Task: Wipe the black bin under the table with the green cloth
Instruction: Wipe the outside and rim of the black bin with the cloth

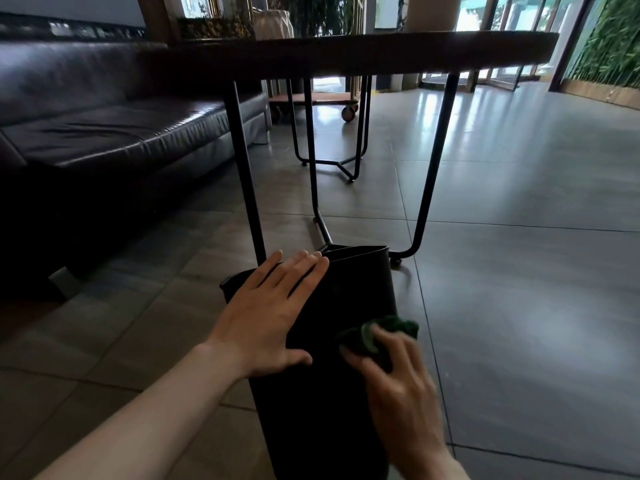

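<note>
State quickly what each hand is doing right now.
Left hand: open, flat on the black bin.
Right hand: closed on the green cloth.

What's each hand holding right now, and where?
Right hand grips the bunched green cloth against the black bin. Left hand lies flat on the bin's side, gripping nothing.

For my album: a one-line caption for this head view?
Left hand steadies black bin while right hand wipes with green cloth.

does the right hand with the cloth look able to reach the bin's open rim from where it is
Probably yes. The right hand presses the green cloth on the black bin wall, and the bare wall up to the rim seems unobstructed; the left hand lies flat to the side.
</note>
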Demonstrator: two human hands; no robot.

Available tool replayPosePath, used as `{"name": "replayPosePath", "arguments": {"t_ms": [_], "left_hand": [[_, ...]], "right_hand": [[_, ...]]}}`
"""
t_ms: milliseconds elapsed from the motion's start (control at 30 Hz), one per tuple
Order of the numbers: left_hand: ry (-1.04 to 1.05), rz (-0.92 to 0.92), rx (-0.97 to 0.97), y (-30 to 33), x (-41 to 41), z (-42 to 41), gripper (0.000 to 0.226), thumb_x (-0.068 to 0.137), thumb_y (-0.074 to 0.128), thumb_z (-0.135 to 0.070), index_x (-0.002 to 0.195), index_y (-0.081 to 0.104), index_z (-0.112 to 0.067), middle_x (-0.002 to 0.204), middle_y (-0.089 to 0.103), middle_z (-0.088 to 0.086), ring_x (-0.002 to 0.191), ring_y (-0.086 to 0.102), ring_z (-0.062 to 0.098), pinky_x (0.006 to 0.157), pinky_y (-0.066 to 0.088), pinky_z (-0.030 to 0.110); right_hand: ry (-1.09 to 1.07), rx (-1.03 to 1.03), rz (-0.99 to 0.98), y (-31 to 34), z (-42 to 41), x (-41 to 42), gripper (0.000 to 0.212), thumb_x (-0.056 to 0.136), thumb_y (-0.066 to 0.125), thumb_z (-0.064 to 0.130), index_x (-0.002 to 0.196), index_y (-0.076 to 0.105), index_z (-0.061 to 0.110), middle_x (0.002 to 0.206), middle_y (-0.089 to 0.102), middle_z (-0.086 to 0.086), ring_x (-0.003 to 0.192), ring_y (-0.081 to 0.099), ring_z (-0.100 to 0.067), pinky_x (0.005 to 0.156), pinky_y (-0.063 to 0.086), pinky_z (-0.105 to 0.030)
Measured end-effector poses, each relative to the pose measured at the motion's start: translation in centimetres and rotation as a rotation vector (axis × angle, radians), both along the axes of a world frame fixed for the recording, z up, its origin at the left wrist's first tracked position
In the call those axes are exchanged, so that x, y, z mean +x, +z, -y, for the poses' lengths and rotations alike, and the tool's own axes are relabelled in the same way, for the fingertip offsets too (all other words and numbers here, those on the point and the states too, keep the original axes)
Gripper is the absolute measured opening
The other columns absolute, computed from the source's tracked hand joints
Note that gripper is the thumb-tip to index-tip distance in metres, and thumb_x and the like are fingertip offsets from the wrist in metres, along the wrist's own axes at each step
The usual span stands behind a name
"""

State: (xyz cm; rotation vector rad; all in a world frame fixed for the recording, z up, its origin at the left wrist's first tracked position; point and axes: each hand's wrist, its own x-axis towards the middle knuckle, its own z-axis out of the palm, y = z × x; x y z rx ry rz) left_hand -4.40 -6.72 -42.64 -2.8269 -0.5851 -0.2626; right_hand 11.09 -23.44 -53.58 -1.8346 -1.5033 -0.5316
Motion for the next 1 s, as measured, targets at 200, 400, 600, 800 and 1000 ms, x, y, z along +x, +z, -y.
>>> {"name": "replayPosePath", "arguments": {"t_ms": [200, 400, 600, 800, 1000], "left_hand": [[0.016, 0.023, -0.023, 0.0, 0.0, 0.2, 0.141, 0.059, 0.072, -0.077, 0.161, -0.008, -0.023, 0.169, 0.012, -0.002, 0.157, 0.006, 0.016, 0.128, -0.001, 0.04], [0.035, 0.067, -0.053, -0.1, 0.2, 0.4, 0.145, 0.053, 0.075, -0.078, 0.161, -0.006, -0.025, 0.163, 0.023, -0.004, 0.152, 0.019, 0.015, 0.128, 0.002, 0.038], [0.067, 0.282, -0.177, 0.1, 1.1, 1.6, 0.108, 0.062, 0.08, -0.062, 0.153, 0.026, -0.039, 0.144, 0.046, -0.016, 0.137, 0.04, 0.01, 0.123, 0.0, 0.027], [0.023, 0.558, -0.407, 0.7, 2.0, 2.2, 0.048, 0.076, 0.083, -0.031, 0.115, 0.06, -0.047, 0.113, 0.062, -0.031, 0.112, 0.039, -0.023, 0.118, 0.0, 0.014], [-0.05, 0.438, -0.513, 1.3, 1.3, 1.5, 0.048, 0.074, 0.085, -0.025, 0.112, 0.062, -0.045, 0.112, 0.063, -0.033, 0.12, 0.053, -0.008, 0.127, 0.008, 0.036]], "right_hand": [[-0.009, -0.076, -0.002, -1.1, 0.7, -1.9, 0.025, 0.082, 0.074, 0.025, 0.107, 0.077, 0.028, 0.125, 0.066, -0.017, 0.115, 0.059, -0.039, 0.081, 0.063, -0.049], [0.024, -0.007, -0.219, -2.0, 2.7, -1.3, 0.034, 0.087, 0.073, 0.012, 0.11, 0.076, 0.036, 0.113, 0.066, -0.009, 0.1, 0.065, -0.03, 0.077, 0.059, -0.033], [-0.197, 0.193, -1.181, 4.2, 1.5, 5.5, 0.061, 0.087, 0.077, 0.006, 0.13, 0.053, 0.044, 0.12, 0.067, -0.006, 0.106, 0.07, -0.028, 0.095, 0.058, -0.049], [0.012, 0.185, -1.477, 7.4, 2.5, 9.0, 0.042, 0.09, 0.072, -0.002, 0.122, 0.07, 0.027, 0.114, 0.073, -0.009, 0.085, 0.078, -0.015, 0.065, 0.062, -0.022], [0.204, 0.034, -1.32, 8.5, 3.5, 10.9, 0.052, 0.089, 0.072, -0.002, 0.125, 0.071, 0.035, 0.114, 0.075, 0.002, 0.1, 0.074, -0.009, 0.075, 0.058, -0.016]]}}
